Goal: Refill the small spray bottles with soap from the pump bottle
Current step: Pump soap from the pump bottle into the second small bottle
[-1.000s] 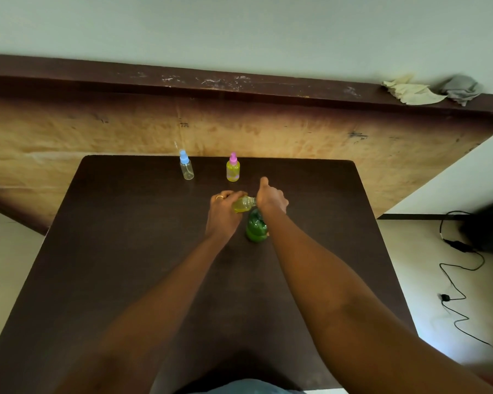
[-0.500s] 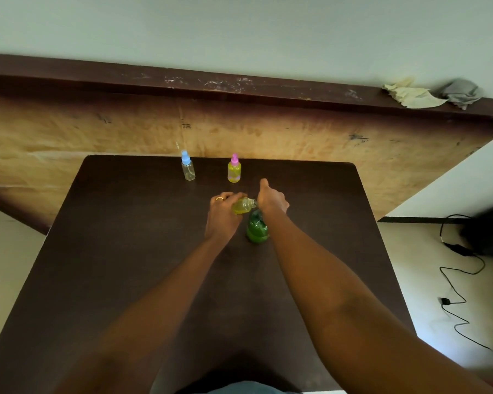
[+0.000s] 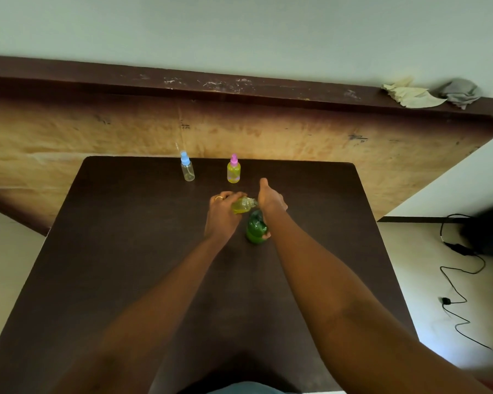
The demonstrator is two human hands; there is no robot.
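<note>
Dark brown wooden table (image 3: 120,251) fills the lower centre of the frame. Left hand (image 3: 221,216) is mid-frame and grasps a small uncapped clear spray bottle holding yellow liquid (image 3: 243,206). The bottle is tilted, neck pointing right toward the right hand. There is a gold ring (image 3: 218,198) on one left finger.

Right hand (image 3: 270,199) sits over the top of the green translucent plastic pump bottle (image 3: 256,229), which stands upright on the table just below and right of the tilted bottle. The thumb sticks out toward the top of the frame and the fingers are hidden underneath, so cannot tell if it grips or just presses the pump.

Two more small bottles stand upright at the table's far edge, upper centre, well apart from the hands: a clear one with a blue spray cap (image 3: 187,170), looks empty, and to its right one with a pink spray cap (image 3: 233,172), full of yellow liquid.

Upper right: a pale yellow cloth (image 3: 413,95) and a crumpled grey cloth (image 3: 461,92) lie side by side on a dark wooden ledge (image 3: 239,86). Right edge: black cable (image 3: 464,300) snakes across the floor.
</note>
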